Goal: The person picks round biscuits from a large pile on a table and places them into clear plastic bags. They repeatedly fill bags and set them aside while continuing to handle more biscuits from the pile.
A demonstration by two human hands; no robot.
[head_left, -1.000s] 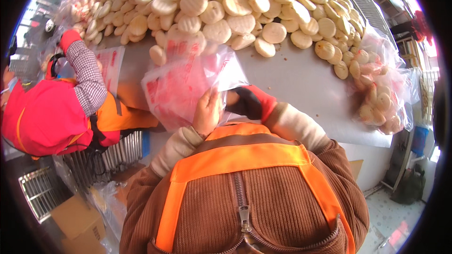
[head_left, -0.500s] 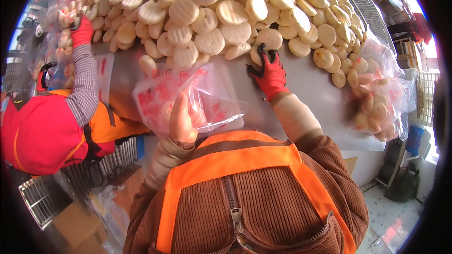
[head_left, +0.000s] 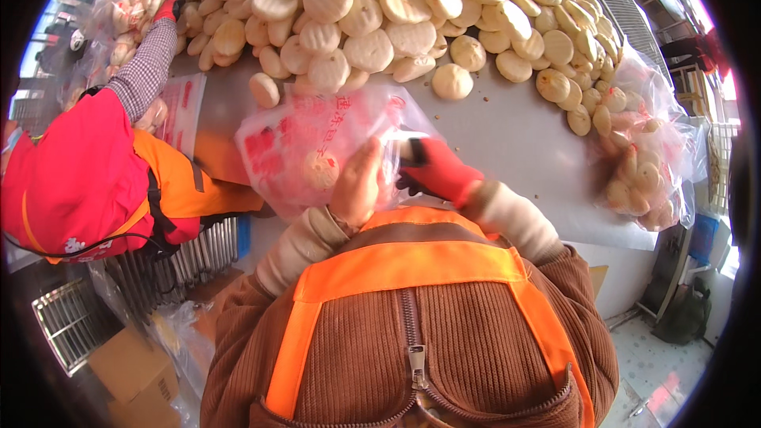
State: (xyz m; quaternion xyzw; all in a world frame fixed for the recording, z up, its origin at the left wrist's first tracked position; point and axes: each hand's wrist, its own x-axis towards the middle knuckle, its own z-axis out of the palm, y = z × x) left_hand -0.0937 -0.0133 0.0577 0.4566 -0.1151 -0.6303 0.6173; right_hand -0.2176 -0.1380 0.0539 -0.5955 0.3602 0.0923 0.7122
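A clear plastic bag with red print (head_left: 273,139) lies on the metal table in front of me. A pale round flat bun (head_left: 323,168) shows through its film. My bare left hand (head_left: 357,186) is closed on the near right edge of the bag. At the bag's mouth, close to the left hand, is my right hand (head_left: 442,170) in a red glove with dark fingertips. Its fingers are smeared by motion, and whether they hold anything cannot be made out. Two loose buns, one lower (head_left: 452,82) and one upper (head_left: 468,53), lie beyond it.
A large heap of buns (head_left: 369,49) covers the far side of the metal table (head_left: 515,150). A filled bag of buns (head_left: 634,178) stands at the right edge. At left, a co-worker in a red top (head_left: 79,166) reaches to the heap. Cardboard boxes (head_left: 135,368) sit lower left.
My right hand has come back from the loose buns to the bag's mouth. My left hand stays at the bag. The co-worker's gloved hand has moved farther into the heap.
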